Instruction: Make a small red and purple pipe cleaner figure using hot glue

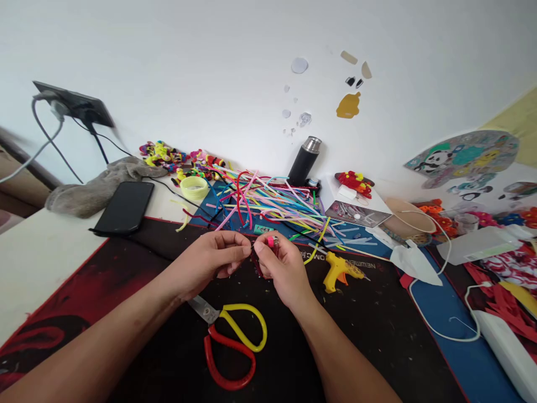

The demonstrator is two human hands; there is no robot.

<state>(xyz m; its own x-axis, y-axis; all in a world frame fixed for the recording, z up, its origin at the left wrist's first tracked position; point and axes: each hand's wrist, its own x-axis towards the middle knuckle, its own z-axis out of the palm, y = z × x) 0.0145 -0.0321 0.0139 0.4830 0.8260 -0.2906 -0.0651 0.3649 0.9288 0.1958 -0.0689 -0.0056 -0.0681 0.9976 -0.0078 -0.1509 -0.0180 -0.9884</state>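
My left hand (216, 258) and my right hand (282, 263) meet above the dark mat, fingertips nearly touching. The left thumb and index finger are pinched together on something too small to make out. In my right hand is a small pink and metallic item (272, 242), perhaps a lighter, with the fingers curled round it. A dark red piece shows just under the fingers, partly hidden. Scissors (234, 346) with one yellow and one red handle lie below the hands, their blades partly covered by my left wrist. To the right rests a yellow glue gun (340, 272).
Colourful pipe cleaners (268, 201) are heaped behind the hands. A black flask (304, 162) stands by the wall. On the left are a phone (128, 207), a grey plush (100, 184) and a yellow-green tape roll (194, 188). White cables and a power strip (505, 350) lie at right.
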